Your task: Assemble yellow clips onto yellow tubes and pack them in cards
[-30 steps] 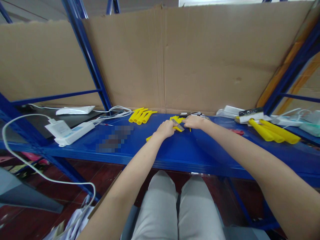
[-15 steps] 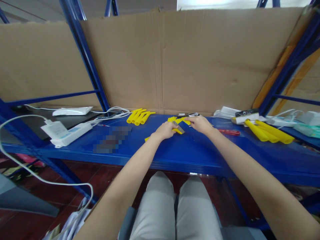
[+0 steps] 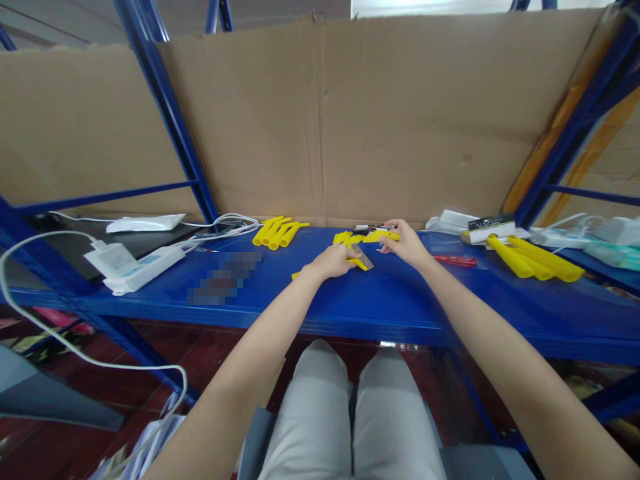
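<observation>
My left hand [image 3: 334, 261] is closed on a yellow tool with a flat grey metal blade [image 3: 363, 257], held low over the blue shelf; most of it is hidden by the fingers. To the right, my right hand [image 3: 404, 244] pinches a yellow plastic piece [image 3: 380, 236] whose end shows between the thumb and fingers. Several short yellow pieces [image 3: 343, 238] lie just behind my left hand. Another yellow bit [image 3: 295, 275] shows beside my left wrist, its shape mostly covered.
Several tapered yellow tubes [image 3: 281, 233] lie at the back left, and more [image 3: 535, 259] at the right. A red screwdriver-like tool [image 3: 455, 261] rests beside my right forearm. At the left are a white power strip [image 3: 145, 270] and cables. A cardboard sheet [image 3: 400, 120] stands behind.
My right hand has moved slightly right and up, drawing back from the left hand, with the yellow piece now showing in its fingers. My left hand keeps its hold on the bladed tool.
</observation>
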Demonstrator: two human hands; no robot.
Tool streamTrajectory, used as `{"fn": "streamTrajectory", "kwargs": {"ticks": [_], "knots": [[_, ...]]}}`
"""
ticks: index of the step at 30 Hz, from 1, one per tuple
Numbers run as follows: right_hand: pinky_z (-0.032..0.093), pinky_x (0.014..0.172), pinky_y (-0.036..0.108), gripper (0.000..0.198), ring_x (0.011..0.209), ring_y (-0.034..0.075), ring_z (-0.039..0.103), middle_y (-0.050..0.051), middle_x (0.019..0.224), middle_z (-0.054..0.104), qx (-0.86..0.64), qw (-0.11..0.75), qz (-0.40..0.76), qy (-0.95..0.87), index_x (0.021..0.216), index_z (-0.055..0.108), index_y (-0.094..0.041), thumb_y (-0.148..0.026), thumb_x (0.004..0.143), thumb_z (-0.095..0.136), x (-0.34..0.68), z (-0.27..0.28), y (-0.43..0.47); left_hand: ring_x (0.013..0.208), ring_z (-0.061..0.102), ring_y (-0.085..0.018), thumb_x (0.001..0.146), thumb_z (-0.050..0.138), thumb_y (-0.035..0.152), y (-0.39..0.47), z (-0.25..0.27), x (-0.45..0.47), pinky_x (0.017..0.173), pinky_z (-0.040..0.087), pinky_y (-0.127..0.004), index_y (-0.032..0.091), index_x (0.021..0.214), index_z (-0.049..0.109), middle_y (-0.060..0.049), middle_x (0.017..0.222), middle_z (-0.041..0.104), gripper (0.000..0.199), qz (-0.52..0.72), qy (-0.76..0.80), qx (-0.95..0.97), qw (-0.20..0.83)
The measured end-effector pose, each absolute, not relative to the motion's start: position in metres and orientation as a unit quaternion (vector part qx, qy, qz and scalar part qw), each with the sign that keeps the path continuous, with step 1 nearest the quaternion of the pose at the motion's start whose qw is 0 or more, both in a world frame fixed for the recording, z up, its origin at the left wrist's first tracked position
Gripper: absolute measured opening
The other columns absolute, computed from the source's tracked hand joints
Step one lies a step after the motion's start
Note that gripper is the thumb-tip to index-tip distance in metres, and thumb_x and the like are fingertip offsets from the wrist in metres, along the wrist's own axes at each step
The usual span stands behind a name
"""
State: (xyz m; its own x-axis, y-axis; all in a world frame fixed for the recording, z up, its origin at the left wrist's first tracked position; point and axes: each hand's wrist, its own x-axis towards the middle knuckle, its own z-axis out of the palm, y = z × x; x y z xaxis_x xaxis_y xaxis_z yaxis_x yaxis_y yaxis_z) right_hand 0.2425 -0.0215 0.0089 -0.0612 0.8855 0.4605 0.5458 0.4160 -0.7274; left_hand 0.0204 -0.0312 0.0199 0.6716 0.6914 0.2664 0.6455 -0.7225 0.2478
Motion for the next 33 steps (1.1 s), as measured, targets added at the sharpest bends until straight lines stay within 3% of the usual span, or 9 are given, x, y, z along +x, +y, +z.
{"fn": "streamTrajectory", "kwargs": {"ticks": [5, 9, 13, 19, 26, 33], "knots": [[0.056, 0.062, 0.027, 0.027, 0.064, 0.015, 0.066, 0.004, 0.076, 0.068, -0.518, 0.518, 0.225, -0.642, 0.095, 0.058, -0.016, -0.036, 0.078, 0.066, 0.244, 0.011, -0.019, 0.105, 0.065, -0.020, 0.085, 0.061, 0.018, -0.031, 0.018, 0.022, 0.093, 0.048, -0.029, 0.025, 0.117, 0.069, -0.003, 0.118, 0.070, 0.034, 0.173, 0.362, 0.914, 0.065], [0.057, 0.065, 0.029, 0.029, 0.073, 0.017, 0.067, 0.006, 0.084, 0.070, -0.510, 0.560, 0.244, -0.606, 0.084, 0.060, -0.017, -0.043, 0.074, 0.070, 0.244, 0.013, -0.019, 0.102, 0.066, -0.020, 0.085, 0.062, 0.019, -0.032, 0.019, 0.023, 0.091, 0.048, -0.028, 0.024, 0.117, 0.069, -0.003, 0.116, 0.070, 0.033, 0.168, 0.361, 0.915, 0.064], [0.058, 0.074, 0.032, 0.016, 0.090, 0.020, 0.069, 0.008, 0.098, 0.071, -0.507, 0.541, 0.251, -0.622, 0.089, 0.057, -0.020, -0.034, 0.083, 0.059, 0.246, 0.015, -0.022, 0.104, 0.066, -0.020, 0.085, 0.062, 0.020, -0.034, 0.021, 0.024, 0.093, 0.048, -0.029, 0.026, 0.116, 0.069, -0.001, 0.117, 0.070, 0.032, 0.166, 0.363, 0.915, 0.062], [0.059, 0.074, 0.040, 0.016, 0.091, 0.022, 0.070, 0.012, 0.098, 0.071, -0.487, 0.502, 0.264, -0.664, 0.104, 0.051, -0.020, -0.020, 0.093, 0.040, 0.247, 0.017, -0.024, 0.102, 0.066, -0.020, 0.084, 0.063, 0.020, -0.032, 0.020, 0.024, 0.091, 0.048, -0.028, 0.024, 0.116, 0.069, -0.004, 0.116, 0.070, 0.033, 0.175, 0.360, 0.914, 0.065], [0.059, 0.069, 0.029, 0.013, 0.070, 0.014, 0.069, 0.005, 0.075, 0.070, -0.403, 0.625, 0.510, -0.433, 0.084, 0.057, -0.014, -0.004, 0.085, 0.050, 0.235, 0.027, -0.036, 0.100, 0.067, -0.022, 0.084, 0.063, 0.019, -0.030, 0.018, 0.023, 0.089, 0.049, -0.030, 0.022, 0.118, 0.069, -0.006, 0.115, 0.071, 0.034, 0.177, 0.360, 0.913, 0.070], [0.047, 0.044, 0.017, 0.019, 0.044, 0.008, 0.053, -0.003, 0.053, 0.056, -0.475, 0.606, 0.481, -0.419, 0.074, 0.055, -0.016, -0.007, 0.090, 0.051, 0.224, 0.030, -0.040, 0.100, 0.068, -0.022, 0.084, 0.063, 0.019, -0.031, 0.018, 0.024, 0.088, 0.050, -0.030, 0.023, 0.117, 0.069, -0.005, 0.114, 0.071, 0.034, 0.184, 0.361, 0.912, 0.066]]}}
